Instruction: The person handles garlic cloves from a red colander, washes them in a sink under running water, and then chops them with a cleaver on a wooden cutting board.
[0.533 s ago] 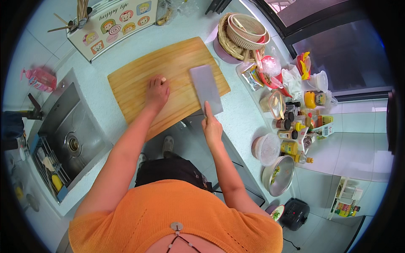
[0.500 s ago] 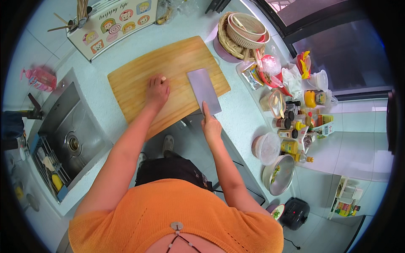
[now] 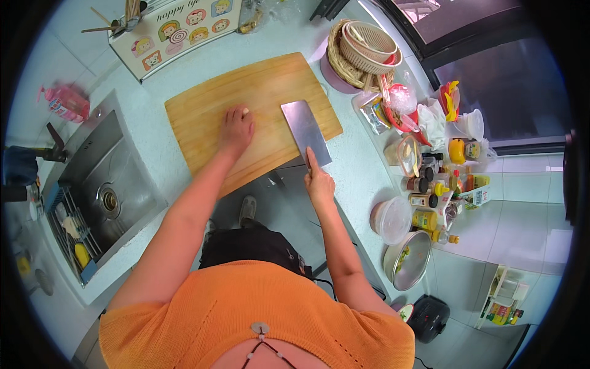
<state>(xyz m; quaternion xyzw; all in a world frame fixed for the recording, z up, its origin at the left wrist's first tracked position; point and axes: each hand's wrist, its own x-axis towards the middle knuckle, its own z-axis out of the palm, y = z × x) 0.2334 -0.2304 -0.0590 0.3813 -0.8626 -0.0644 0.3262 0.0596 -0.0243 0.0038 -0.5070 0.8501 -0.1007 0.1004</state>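
Observation:
A wooden cutting board lies on the pale counter in front of me. My left hand rests on its middle with the fingers curled. A small pale piece, perhaps a garlic clove, shows at its fingertips, mostly hidden by them. My right hand grips the handle of a cleaver, with the index finger stretched along the blade's base. The broad blade lies over the board's right part, its face turned upward, a hand's width or more from my left hand. Whether the blade touches the wood I cannot tell.
To the left is a steel sink with a dish rack. A decorated white box stands behind the board. Baskets, seasoning jars, a lidded tub and a steel bowl line the right side.
The whole view has shifted slightly. Both hands keep nearly the same places over the board. The blade's shine differs, as if its tilt has changed a little.

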